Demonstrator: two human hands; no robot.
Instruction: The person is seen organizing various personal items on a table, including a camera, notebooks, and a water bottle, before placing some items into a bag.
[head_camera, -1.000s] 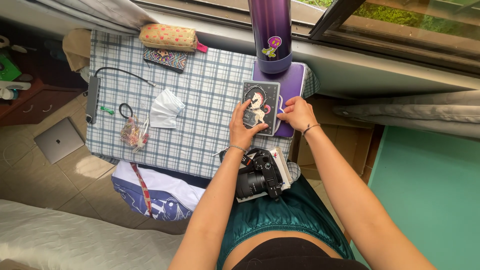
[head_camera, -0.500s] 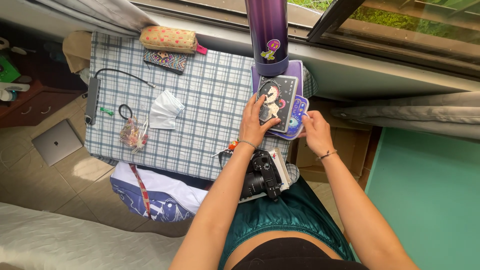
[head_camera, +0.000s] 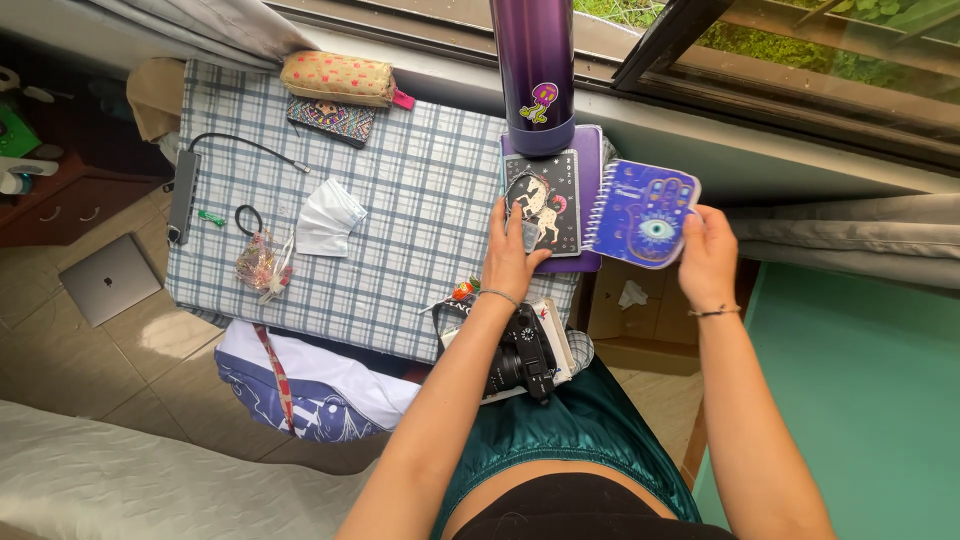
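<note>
Left hand lies flat, grip apart, on dark rectangular notebook atop checked-cloth counter — right hand grip clamped on glossy blue spiral-bound pad, off counter edge.

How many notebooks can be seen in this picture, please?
3. A dark notebook lies under the left hand; a purple notebook lies beneath it, under the bottle; a blue spiral notebook is held by the right hand off the table. Others may be hidden.

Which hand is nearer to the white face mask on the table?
Left. The left hand rests on the dark notebook, right of the face mask; the right hand is farther right, holding the blue spiral notebook.
</note>
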